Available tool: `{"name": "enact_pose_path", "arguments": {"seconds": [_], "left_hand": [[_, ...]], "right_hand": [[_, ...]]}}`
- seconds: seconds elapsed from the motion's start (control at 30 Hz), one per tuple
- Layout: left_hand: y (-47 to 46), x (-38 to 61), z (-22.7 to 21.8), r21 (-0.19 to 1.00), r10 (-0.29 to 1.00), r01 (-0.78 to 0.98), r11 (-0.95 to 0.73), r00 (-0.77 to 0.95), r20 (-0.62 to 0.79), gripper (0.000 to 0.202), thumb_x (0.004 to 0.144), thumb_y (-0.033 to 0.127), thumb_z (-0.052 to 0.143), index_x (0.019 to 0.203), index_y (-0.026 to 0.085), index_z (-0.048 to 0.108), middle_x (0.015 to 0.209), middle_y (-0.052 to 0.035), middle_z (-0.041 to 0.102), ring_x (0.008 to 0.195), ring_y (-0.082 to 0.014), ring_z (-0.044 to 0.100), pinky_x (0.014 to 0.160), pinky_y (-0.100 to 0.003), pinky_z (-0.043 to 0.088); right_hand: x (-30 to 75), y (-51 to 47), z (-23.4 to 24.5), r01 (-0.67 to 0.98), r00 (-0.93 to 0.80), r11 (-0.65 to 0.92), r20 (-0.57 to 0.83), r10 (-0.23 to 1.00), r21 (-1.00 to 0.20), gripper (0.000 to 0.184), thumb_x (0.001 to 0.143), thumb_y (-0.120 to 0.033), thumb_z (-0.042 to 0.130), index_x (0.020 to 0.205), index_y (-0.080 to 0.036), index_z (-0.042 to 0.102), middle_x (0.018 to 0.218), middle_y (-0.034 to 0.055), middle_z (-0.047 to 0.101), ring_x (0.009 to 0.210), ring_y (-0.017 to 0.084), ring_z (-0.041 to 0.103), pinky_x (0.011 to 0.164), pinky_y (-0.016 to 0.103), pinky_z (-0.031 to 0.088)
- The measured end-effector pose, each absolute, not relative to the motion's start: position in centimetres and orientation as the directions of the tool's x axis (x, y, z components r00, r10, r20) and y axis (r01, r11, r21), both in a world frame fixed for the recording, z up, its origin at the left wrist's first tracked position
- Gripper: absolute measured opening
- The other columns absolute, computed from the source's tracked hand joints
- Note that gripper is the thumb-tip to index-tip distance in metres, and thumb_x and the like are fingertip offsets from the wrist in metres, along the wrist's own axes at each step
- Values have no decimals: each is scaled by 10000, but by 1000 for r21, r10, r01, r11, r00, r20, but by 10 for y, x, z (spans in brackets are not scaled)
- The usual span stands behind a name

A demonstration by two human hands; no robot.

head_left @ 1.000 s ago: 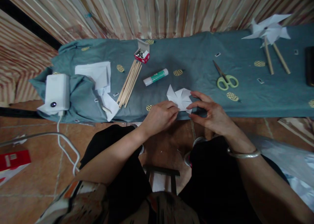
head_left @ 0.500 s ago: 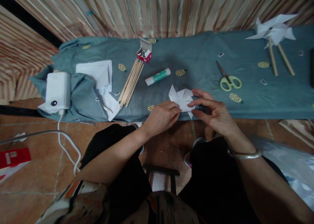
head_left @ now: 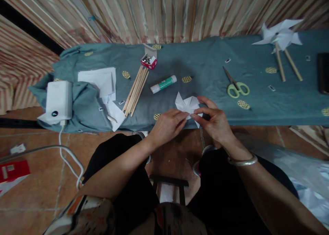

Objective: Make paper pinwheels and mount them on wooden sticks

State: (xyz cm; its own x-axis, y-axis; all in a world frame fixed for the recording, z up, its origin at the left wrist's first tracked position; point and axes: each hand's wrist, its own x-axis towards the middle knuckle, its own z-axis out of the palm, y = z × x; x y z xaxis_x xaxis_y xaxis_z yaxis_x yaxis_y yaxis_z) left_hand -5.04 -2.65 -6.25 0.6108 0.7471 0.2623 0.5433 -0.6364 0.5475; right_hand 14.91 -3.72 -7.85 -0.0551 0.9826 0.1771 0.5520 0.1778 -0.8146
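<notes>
A white paper pinwheel (head_left: 187,104) with cut, folded points lies at the near edge of the cloth-covered table. On its left lower edge my left hand (head_left: 170,124) is closed, the fingers pinching the paper. From the other side my right hand (head_left: 212,120) grips it with thumb and index finger near the lower middle, the other fingers bent over its right part. My fingers hide the pinwheel's lower edge. A green and white glue stick (head_left: 163,84) lies just beyond it.
Thin wooden sticks (head_left: 136,91) lie left, below an open red box of metal pins (head_left: 149,60). Further left are white paper sheets (head_left: 96,79) and a white power bank (head_left: 59,100). Green-handled scissors (head_left: 238,89) and pinwheels on sticks (head_left: 282,34) lie right.
My right hand has moved left and inward on the paper, its thumb and index finger now close to my left fingertips. The view has shifted slightly.
</notes>
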Motion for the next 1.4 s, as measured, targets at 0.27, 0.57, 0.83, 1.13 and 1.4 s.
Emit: {"name": "enact_pose_path", "arguments": {"seconds": [0.27,0.57,0.83,1.13,1.4], "left_hand": [[-26,-52,-65,523,709,518,-677,649,275,238,967,227,473,1113,164,650,1003,-70,701,943,-174,620,811,-315,528],[-24,-50,-68,517,709,518,-682,640,294,205,949,203,506,1017,149,692,969,-67,698,919,-174,613,808,-310,534],[-24,-49,-67,552,734,520,-652,615,288,205,948,206,507,1009,162,698,966,-64,703,927,-172,636,823,-318,539],[-23,-48,-67,618,762,499,-607,586,276,202,930,186,522,1005,161,708,960,-69,708,919,-169,647,818,-318,545],[-21,-47,-67,634,763,489,-599,589,267,196,922,180,532,987,164,715,951,-63,713,915,-166,656,835,-314,543]], "right_hand": [[144,-38,-79,624,-29,187,217,976,-758,70,795,-313,673,778,-252,704,1311,60,605,1203,308,564,1021,554,430],[136,-47,-72,707,-14,203,273,962,-678,93,850,-300,621,795,-246,673,1310,79,607,1203,314,550,1018,556,436],[137,-49,-75,737,-38,245,324,945,-629,110,877,-333,598,832,-255,660,1311,70,607,1203,307,555,1014,551,449],[135,-49,-72,750,-48,249,325,945,-612,110,878,-318,599,816,-250,658,1304,76,607,1212,307,546,1018,541,460],[135,-50,-72,743,-55,247,310,949,-622,100,874,-302,600,818,-250,665,1311,71,594,1217,302,535,1028,522,454]]}}
